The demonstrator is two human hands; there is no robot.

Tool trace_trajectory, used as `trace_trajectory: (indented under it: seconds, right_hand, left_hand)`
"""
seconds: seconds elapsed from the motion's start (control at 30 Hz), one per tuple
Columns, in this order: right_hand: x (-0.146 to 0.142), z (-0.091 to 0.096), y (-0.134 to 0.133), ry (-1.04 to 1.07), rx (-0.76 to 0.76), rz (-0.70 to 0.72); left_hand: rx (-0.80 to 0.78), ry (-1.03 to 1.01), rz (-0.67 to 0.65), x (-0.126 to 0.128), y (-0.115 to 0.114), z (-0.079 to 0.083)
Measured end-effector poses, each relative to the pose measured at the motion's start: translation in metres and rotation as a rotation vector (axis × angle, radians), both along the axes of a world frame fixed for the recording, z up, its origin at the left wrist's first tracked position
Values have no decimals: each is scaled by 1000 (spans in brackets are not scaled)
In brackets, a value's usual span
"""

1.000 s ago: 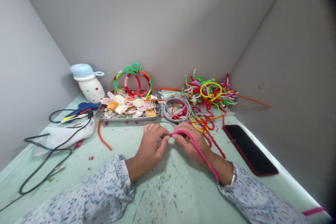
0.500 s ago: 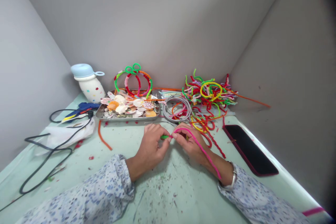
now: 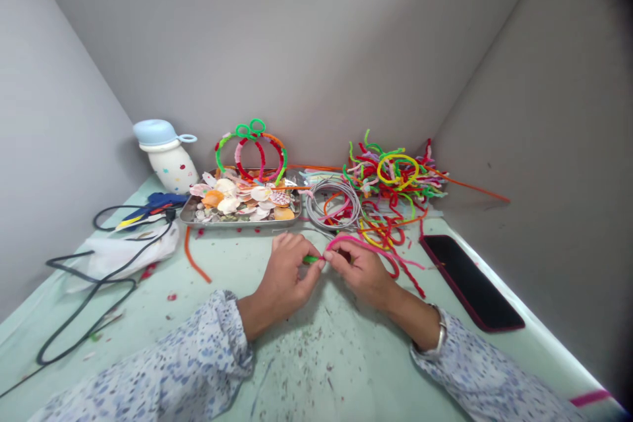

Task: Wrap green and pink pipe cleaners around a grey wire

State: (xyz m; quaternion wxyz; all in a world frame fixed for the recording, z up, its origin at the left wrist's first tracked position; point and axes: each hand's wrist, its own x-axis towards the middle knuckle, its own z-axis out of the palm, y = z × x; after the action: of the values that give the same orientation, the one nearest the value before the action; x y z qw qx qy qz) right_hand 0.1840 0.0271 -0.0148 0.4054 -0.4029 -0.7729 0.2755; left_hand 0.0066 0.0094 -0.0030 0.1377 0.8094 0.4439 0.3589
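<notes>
Patterned sleeves (image 3: 163, 356) lie nearest on the pale green counter (image 3: 366, 369), with a bracelet (image 3: 440, 330) at the right wrist. Ahead of them, the left hand (image 3: 291, 270) has thumb and forefinger pinched together on a short green piece (image 3: 310, 259). The right hand (image 3: 359, 270), just beside it, likewise pinches a fuzzy pink stem (image 3: 353, 238) where it meets the green piece; the stem's free length, slightly blurred, arches over this hand and off to its right. On that side lies a phone (image 3: 472, 283); on the far left, a black cord (image 3: 40, 361) loops over a plastic bag (image 3: 111, 252). Farther out, an orange stem (image 3: 189, 258) rests before a metal tray (image 3: 237, 225) of shells (image 3: 227, 188). A wire coil (image 3: 308, 204) sits beside the tray. Behind, near the grey wall (image 3: 306, 46), stand a white bottle (image 3: 171, 161) and fuzzy multicoloured rings (image 3: 283, 158), with a tangled heap of stems (image 3: 390, 178) to the right.
</notes>
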Motion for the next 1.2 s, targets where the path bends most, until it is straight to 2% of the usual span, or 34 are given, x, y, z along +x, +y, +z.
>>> trace_trajectory:
  seconds: [0.4,0.6,1.2]
  right_hand:
    - [-1,1,1,-24,57,7]
    - [0,0,3,8,-6,23]
    - [-2,3,1,9,-45,9]
  left_hand:
    - [28,21,-11,1,0,0]
    - [11,25,-5,1,0,-1]
    - [32,37,-47,0,0,-4]
